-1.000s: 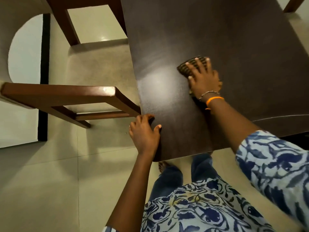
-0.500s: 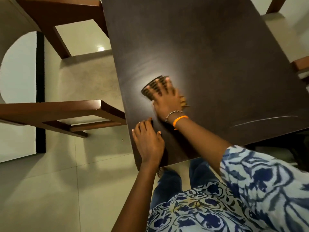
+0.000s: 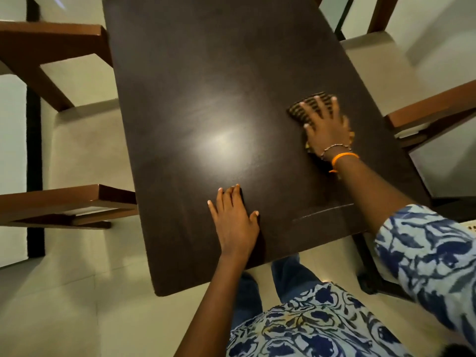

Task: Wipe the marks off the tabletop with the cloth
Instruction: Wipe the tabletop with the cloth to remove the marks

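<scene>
A dark brown tabletop [image 3: 206,86] fills the middle of the head view. My right hand [image 3: 325,123] lies flat with fingers spread on a dark striped cloth [image 3: 298,110], pressing it on the table's right side. Most of the cloth is hidden under the palm. My left hand [image 3: 235,222] rests flat on the table near its front edge, fingers together, holding nothing. A thin pale line mark [image 3: 322,212] runs across the surface near the front right, below my right forearm. A light glare spot [image 3: 221,140] sits mid-table.
Brown wooden chairs [image 3: 64,199] with beige seats stand close along the left edge, and another chair [image 3: 425,109] stands at the right. Pale tiled floor [image 3: 64,305] lies around the table. My legs are just under the front edge.
My right hand has swept the cloth from the table's left side across to the right side. My left hand has shifted from the left edge onto the tabletop. The view has moved left.
</scene>
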Demonstrator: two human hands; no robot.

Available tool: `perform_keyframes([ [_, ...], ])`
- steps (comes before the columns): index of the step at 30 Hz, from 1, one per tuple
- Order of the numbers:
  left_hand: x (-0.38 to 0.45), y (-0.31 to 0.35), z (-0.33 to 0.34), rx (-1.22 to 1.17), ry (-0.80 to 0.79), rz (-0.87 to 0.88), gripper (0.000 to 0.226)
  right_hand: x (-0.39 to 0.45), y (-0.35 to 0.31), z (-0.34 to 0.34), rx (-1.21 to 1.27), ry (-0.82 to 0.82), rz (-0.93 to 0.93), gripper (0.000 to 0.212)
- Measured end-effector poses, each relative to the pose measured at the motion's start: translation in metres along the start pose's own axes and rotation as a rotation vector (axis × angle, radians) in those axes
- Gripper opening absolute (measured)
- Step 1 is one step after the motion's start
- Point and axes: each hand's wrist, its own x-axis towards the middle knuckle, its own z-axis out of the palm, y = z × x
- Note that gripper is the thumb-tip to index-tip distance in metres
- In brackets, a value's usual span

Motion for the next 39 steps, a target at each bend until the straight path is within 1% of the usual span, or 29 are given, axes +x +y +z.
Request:
perform_keyframes([
  [2, 0.001, 0.01, 0.006, 0.008, -0.013, 0.001, 0.071, 0.006, 0.043, -0.009, 0.028, 0.021, 0.155, 0.054],
  [4, 0.002, 0.015, 0.01, 0.023, -0.013, -0.007, 0.071, 0.009, 0.064, -0.013, 0.038, 0.044, 0.233, 0.053],
  [6, 0.002, 0.017, 0.012, 0.035, -0.009, -0.025, 0.069, 0.007, 0.062, -0.013, 0.052, 0.054, 0.267, 0.053],
  [9, 0.001, 0.016, 0.014, 0.065, 0.007, -0.035, 0.066, -0.007, 0.029, -0.006, 0.058, 0.045, 0.259, 0.054],
  [10, 0.001, 0.016, 0.014, 0.075, 0.015, -0.035, 0.066, -0.015, 0.012, -0.002, 0.054, 0.043, 0.214, 0.055],
  [12, 0.0, 0.017, 0.014, 0.076, 0.021, -0.04, 0.064, -0.037, -0.03, 0.01, 0.056, 0.021, 0.068, 0.056],
  [13, 0.0, 0.018, 0.015, 0.073, 0.029, -0.045, 0.063, -0.05, -0.052, 0.018, 0.069, 0.0, -0.038, 0.057],
  [15, -0.001, 0.02, 0.019, 0.082, 0.059, -0.059, 0.061, -0.079, -0.089, 0.032, 0.069, -0.058, -0.307, 0.056],
  [16, -0.002, 0.022, 0.021, 0.082, 0.082, -0.073, 0.059, -0.089, -0.096, 0.036, 0.045, -0.078, -0.425, 0.053],
  [17, -0.003, 0.023, 0.024, 0.076, 0.109, -0.087, 0.056, -0.094, -0.095, 0.037, 0.015, -0.101, -0.504, 0.052],
  [19, -0.006, 0.028, 0.031, 0.066, 0.157, -0.092, 0.05, -0.093, -0.071, 0.034, -0.027, -0.11, -0.556, 0.054],
  [21, -0.008, 0.035, 0.037, 0.075, 0.172, -0.05, 0.046, -0.087, -0.033, 0.029, -0.056, -0.046, -0.533, 0.053],
  [22, -0.008, 0.037, 0.039, 0.083, 0.17, -0.031, 0.044, -0.083, -0.011, 0.025, -0.066, -0.009, -0.49, 0.053],
  [24, -0.008, 0.044, 0.043, 0.094, 0.157, -0.016, 0.041, -0.075, 0.037, 0.014, -0.084, 0.046, -0.354, 0.053],
  [26, -0.008, 0.048, 0.045, 0.095, 0.154, -0.025, 0.04, -0.073, 0.082, 0.001, -0.05, 0.029, -0.175, 0.054],
  [28, -0.009, 0.051, 0.045, 0.103, 0.157, -0.041, 0.043, -0.074, 0.109, -0.006, -0.007, 0.007, -0.021, 0.055],
  [29, -0.009, 0.053, 0.045, 0.105, 0.157, -0.046, 0.045, -0.076, 0.112, -0.007, 0.0, 0.016, 0.03, 0.055],
  [31, -0.013, 0.053, 0.045, 0.094, 0.154, -0.045, 0.051, -0.081, 0.1, -0.005, 0.004, 0.033, 0.116, 0.056],
  [33, -0.018, 0.049, 0.043, 0.07, 0.144, -0.038, 0.058, -0.093, 0.074, -0.002, -0.001, 0.044, 0.149, 0.054],
  [35, -0.024, 0.042, 0.043, 0.05, 0.148, -0.049, 0.063, -0.114, 0.039, 0.007, -0.011, 0.044, 0.084, 0.055],
  [39, -0.042, 0.021, 0.042, 0.03, 0.15, -0.113, 0.068, -0.172, -0.053, 0.037, -0.015, -0.003, -0.173, 0.053],
])
